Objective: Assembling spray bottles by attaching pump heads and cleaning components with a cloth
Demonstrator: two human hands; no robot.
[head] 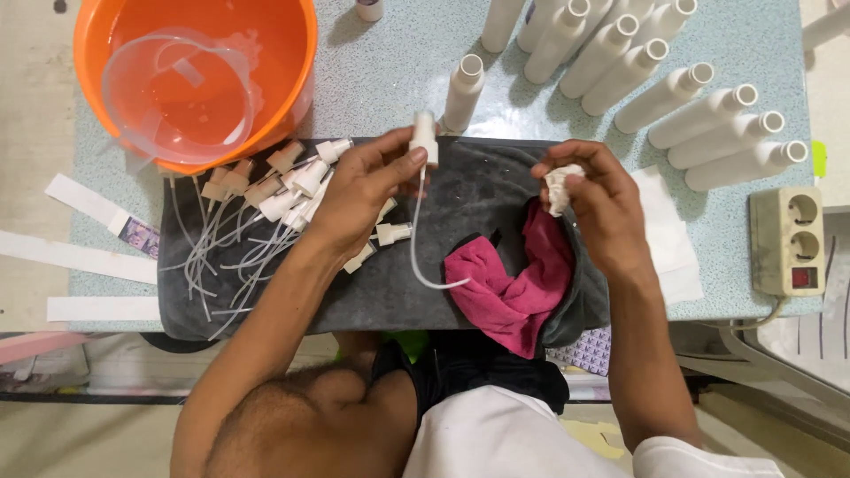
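My left hand (359,190) holds a white spray pump head (424,137) upright by its cap; its thin clear tube (416,252) hangs down and curves toward a pink cloth (513,283). My right hand (593,199) pinches a small crumpled white wad (560,186) above the pink cloth. Both hands hover over a dark grey towel (469,181) spread on the speckled table (398,62). Several more pump heads with tubes (266,199) lie in a heap on the towel's left part.
An orange basin (292,53) with water and a clear plastic jug (177,93) stands at the back left. Several white open-necked bottles (637,75) lie at the back right. A power strip (788,239) sits at the right edge. White paper strips (88,257) lie at the left.
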